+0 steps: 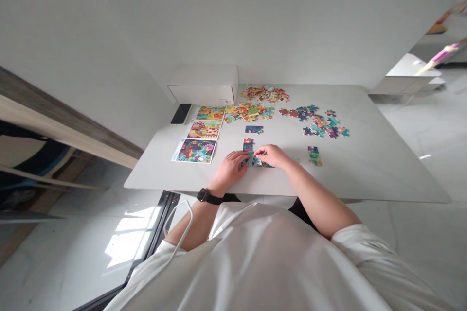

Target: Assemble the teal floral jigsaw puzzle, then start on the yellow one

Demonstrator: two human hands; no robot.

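Both my hands meet over a small cluster of joined teal puzzle pieces (251, 159) near the front edge of the white table (383, 170). My left hand (230, 169), with a black watch on its wrist, rests on the cluster's left side with curled fingers. My right hand (273, 155) pinches a piece against the cluster from the right. A red and blue piece (248, 144) sits just beyond my fingers, with a dark blue piece (254, 129) further back.
Three picture cards (203, 130) lie in a column at the left, beside a black phone (181, 113) and a white box (203, 85). Loose piles of pieces lie behind (264, 93), mid-back (248, 112) and right (321, 121). A teal pair (314, 155) lies right of my hands.
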